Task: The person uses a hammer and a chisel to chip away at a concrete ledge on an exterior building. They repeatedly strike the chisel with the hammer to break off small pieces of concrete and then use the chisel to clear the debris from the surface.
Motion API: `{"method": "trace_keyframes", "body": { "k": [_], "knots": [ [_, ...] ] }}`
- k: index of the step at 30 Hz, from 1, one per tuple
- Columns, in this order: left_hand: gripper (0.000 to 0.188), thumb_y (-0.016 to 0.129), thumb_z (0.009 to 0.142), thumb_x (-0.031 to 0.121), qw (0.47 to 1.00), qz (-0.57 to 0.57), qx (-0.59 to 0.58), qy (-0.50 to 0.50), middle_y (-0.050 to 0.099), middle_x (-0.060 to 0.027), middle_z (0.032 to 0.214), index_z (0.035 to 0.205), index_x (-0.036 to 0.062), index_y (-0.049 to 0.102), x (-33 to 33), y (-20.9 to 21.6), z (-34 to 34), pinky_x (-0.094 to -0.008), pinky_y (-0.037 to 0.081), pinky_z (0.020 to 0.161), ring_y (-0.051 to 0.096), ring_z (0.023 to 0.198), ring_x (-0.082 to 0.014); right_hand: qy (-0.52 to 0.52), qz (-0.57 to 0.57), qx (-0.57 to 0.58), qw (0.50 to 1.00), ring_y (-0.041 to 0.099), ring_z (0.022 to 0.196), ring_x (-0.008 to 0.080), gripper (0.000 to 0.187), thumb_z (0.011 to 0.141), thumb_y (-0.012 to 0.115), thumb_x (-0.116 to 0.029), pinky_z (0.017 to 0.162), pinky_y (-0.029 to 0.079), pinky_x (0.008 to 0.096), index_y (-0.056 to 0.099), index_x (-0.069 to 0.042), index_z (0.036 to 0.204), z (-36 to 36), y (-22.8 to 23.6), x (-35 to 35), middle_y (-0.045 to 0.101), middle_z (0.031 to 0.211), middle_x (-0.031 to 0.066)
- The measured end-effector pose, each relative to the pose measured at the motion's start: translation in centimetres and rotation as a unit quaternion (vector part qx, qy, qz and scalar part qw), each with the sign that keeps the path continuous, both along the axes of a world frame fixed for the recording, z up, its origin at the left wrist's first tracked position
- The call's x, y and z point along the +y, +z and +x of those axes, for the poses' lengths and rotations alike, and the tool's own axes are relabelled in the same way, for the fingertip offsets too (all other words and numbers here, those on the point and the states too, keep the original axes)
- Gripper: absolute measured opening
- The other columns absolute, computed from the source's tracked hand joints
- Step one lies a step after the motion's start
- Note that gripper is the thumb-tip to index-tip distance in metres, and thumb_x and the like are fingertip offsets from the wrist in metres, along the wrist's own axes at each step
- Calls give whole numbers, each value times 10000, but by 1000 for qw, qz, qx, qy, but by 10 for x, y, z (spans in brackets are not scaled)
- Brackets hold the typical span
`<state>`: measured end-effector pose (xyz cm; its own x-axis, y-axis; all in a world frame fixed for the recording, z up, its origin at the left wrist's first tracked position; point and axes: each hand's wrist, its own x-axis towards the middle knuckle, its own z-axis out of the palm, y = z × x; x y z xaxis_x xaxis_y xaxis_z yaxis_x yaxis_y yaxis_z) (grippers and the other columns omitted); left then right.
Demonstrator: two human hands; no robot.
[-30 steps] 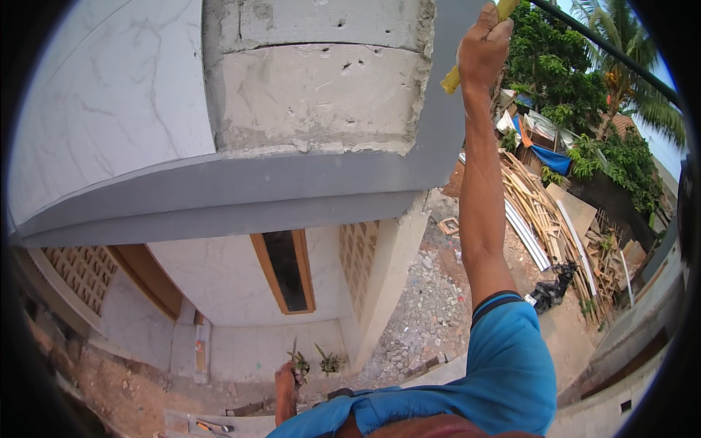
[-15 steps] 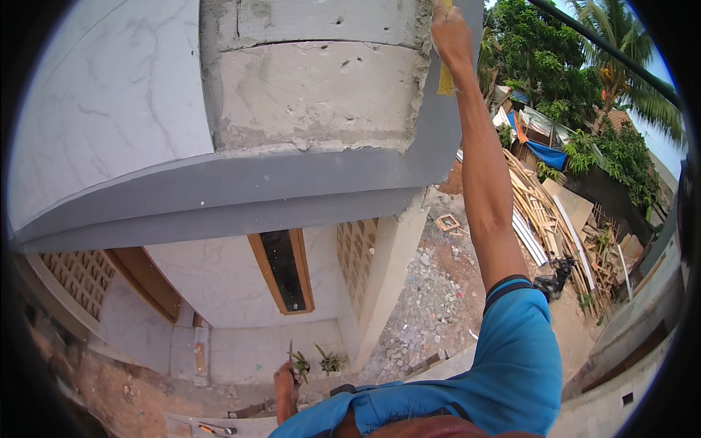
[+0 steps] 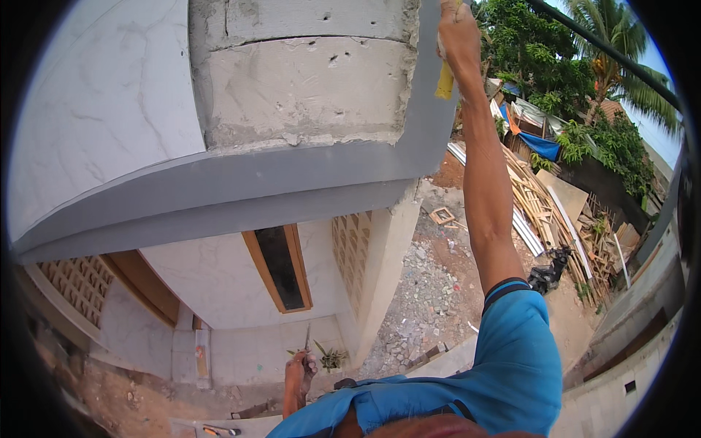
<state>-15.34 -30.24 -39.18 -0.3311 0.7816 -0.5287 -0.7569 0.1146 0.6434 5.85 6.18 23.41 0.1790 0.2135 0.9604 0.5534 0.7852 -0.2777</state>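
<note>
My right arm stretches up to the outer corner of the grey-painted wall band (image 3: 292,169). There my right hand (image 3: 460,45) is closed around a flat yellow bar (image 3: 444,82), whose lower end lies along the grey edge; its upper part is hidden by the hand and cut off by the frame. Low in the view, my left hand (image 3: 294,376) is closed on a tool with a thin pointed blade (image 3: 307,336) standing upward. Its exact kind cannot be made out. Beside the bar is a rough, unpainted concrete panel (image 3: 307,95) with a horizontal crack.
A white marbled wall (image 3: 102,95) curves away at left. Far below are a wood-framed window (image 3: 281,269), a potted plant (image 3: 334,359), rubble (image 3: 420,292) and a pile of bamboo and timber (image 3: 537,201). A dark cable (image 3: 613,55) crosses the upper right.
My right hand and the yellow bar have come slightly lower along the wall edge. My left hand has turned and lifted a little, the blade now further right. The view has shifted slightly.
</note>
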Motion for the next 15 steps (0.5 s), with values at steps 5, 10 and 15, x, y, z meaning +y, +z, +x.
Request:
{"method": "trace_keyframes", "body": {
  "k": [5, 10, 15],
  "knots": [
    [277, 604, 1013, 255, 978, 144, 67, -132, 706, -102, 969, 1196, 49, 569, 40, 96, 17, -242, 435, 649, 543, 715, -105, -36, 90, 77, 992, 598, 1083, 509, 540, 1077, 389, -425, 901, 468, 528, 594, 43, 1252, 42, -4, -3, 647, 1102, 337],
    [308, 619, 1020, 279, 936, 217, 181, -209, 714, -121, 1016, 1232, 66, 550, 90, 181, 18, -239, 419, 615, 512, 658, -72, 56, 99, 91, 989, 625, 904, 405, 469, 1079, 418, -394, 823, 482, 461, 602, 31, 1154, 41, -23, -36, 649, 964, 260],
    [311, 622, 1018, 275, 920, 243, 186, -245, 715, -124, 1006, 1236, 65, 550, 108, 212, 49, -231, 411, 600, 488, 626, -64, 17, 33, 15, 999, 679, 651, 395, 478, 1062, 459, -458, 591, 519, 471, 518, -3, 928, 11, -26, 9, 673, 762, 208]
  ]
}}
